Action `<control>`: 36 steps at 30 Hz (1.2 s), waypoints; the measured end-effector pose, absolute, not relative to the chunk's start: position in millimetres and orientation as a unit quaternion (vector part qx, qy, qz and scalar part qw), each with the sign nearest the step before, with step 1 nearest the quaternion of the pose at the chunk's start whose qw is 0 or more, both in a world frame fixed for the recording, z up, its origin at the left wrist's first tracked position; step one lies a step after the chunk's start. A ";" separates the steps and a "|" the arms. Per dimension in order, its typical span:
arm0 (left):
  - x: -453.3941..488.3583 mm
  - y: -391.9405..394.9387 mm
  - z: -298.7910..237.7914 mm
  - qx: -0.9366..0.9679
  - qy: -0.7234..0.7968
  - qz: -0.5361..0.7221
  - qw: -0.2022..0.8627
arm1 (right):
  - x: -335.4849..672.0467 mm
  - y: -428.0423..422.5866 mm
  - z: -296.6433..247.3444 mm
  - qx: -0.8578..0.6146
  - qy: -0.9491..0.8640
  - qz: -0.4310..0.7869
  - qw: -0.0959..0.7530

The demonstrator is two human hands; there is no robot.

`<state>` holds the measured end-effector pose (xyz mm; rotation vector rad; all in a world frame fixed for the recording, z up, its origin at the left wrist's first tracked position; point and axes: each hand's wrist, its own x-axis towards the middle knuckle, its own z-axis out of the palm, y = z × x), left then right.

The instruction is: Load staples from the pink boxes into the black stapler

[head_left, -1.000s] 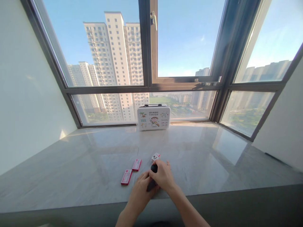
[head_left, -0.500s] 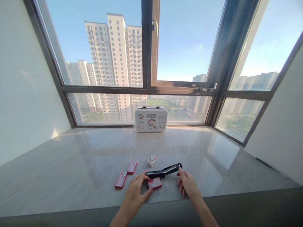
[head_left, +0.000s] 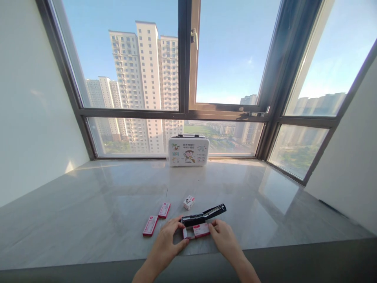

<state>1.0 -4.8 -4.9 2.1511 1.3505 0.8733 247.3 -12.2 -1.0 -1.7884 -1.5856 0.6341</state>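
Note:
A small red-and-white staple box lies near the front of the ledge with its sleeve slid to the right, so part of its inner tray shows at the left. My left hand is closed around the tray's left end, thumb in front and fingers behind. At the other end, my right hand pinches the sleeve between thumb and fingers. Right behind the box rests a black stapler, its top swung up and the metal inside visible. What lies in the tray cannot be made out.
Two more red-and-white flat boxes lie to the left. Behind the stapler is a small white box with a dark picture. A white printed case stands against the window. The marble ledge ends at a front edge.
My right hand has moved left from beside the stapler's raised end to the box. The sleeve has shifted right, exposing the tray. My left hand stays at the left end.

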 end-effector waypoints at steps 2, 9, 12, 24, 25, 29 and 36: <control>1.3 -5.0 -7.9 0.779 0.494 0.315 0.223 | 245.8 -14.9 8.7 -0.682 -0.616 0.209 0.335; 3.6 -5.2 -6.3 0.768 0.513 0.299 0.239 | 188.3 10.4 10.6 -0.609 -0.666 0.252 0.350; 4.4 -4.6 -3.8 0.767 0.516 0.299 0.237 | 167.6 21.1 1.3 -0.598 -0.639 0.306 0.375; 3.8 -0.1 -5.4 0.757 0.524 0.295 0.255 | 167.5 23.1 -17.0 -0.602 -0.558 0.412 0.395; 4.1 0.2 -4.9 0.759 0.523 0.295 0.251 | 164.0 25.2 -18.3 -0.599 -0.544 0.427 0.404; 4.3 -1.0 -1.8 0.771 0.506 0.308 0.235 | 152.6 28.2 -8.2 -0.573 -0.586 0.393 0.418; 1.7 -2.0 -5.9 0.763 0.508 0.318 0.240 | 174.6 11.2 29.2 -0.519 -0.742 0.264 0.333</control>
